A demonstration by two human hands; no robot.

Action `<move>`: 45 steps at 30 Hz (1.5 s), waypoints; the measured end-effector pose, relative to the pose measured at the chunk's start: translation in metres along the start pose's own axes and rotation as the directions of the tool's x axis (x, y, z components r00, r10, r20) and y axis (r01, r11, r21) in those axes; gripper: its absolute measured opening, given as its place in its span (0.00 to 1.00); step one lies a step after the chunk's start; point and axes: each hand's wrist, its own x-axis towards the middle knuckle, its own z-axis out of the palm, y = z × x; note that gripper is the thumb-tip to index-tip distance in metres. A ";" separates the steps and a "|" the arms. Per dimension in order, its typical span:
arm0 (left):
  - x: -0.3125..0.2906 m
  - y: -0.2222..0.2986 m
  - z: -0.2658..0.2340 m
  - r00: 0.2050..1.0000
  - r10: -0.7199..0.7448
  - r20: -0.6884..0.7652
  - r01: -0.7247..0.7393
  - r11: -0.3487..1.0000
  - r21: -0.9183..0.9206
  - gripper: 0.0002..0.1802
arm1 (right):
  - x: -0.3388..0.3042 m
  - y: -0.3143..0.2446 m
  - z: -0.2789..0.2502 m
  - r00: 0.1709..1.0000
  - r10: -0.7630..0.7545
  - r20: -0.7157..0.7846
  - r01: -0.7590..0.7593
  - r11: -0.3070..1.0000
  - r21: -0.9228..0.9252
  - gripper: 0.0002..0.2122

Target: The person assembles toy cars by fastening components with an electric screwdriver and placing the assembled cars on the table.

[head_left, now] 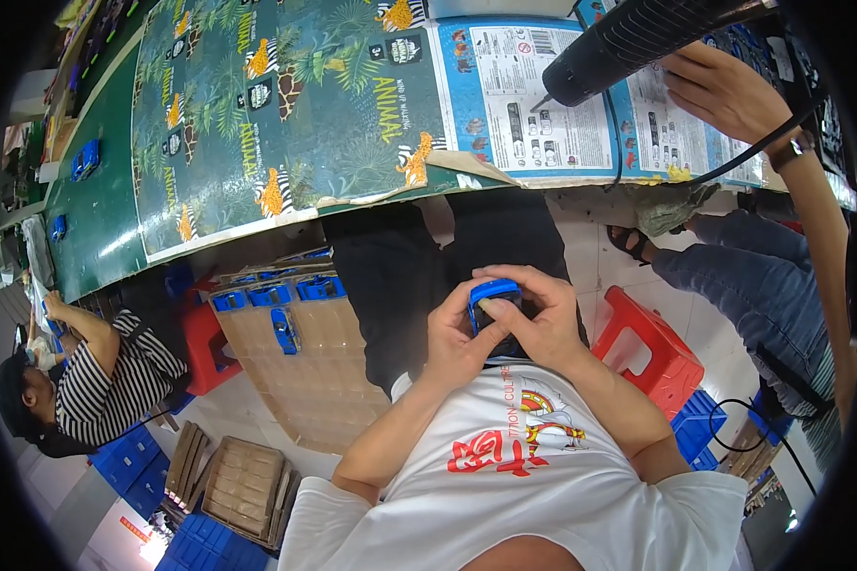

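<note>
fingers (537, 285) around blue toy car (491, 288)

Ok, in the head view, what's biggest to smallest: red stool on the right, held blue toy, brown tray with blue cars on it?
1. Brown tray
2. Red stool
3. Blue toy, partly covered, though what shows looks smallest

The green tabletop (95, 224) carries a jungle-patterned sheet (333, 95) at its near edge. A blue-bordered printed sheet (581, 138) lies to the right. A black power screwdriver (628, 48) is positioned above it. Off the near edge, the floor (588, 233) supports a red stool (678, 366) at right; brown trays (243, 476) and a blue crate (124, 466), at left.
</note>
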 end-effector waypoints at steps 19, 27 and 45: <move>-0.010 -0.004 -0.009 0.992 -0.063 0.113 0.059 0.998 0.036 0.23 | -0.011 0.017 0.004 0.942 -0.320 -0.098 0.309 0.944 -0.116 0.13; -0.005 -0.009 -0.005 0.987 -0.138 0.076 0.144 0.987 -0.078 0.21 | -0.005 0.022 0.002 0.993 -0.035 -0.112 0.033 0.999 -0.024 0.09; 0.015 0.014 0.005 0.990 -0.119 -0.070 0.115 0.992 -0.050 0.14 | 0.018 -0.029 -0.030 0.911 -0.360 -0.200 0.321 0.925 -0.203 0.15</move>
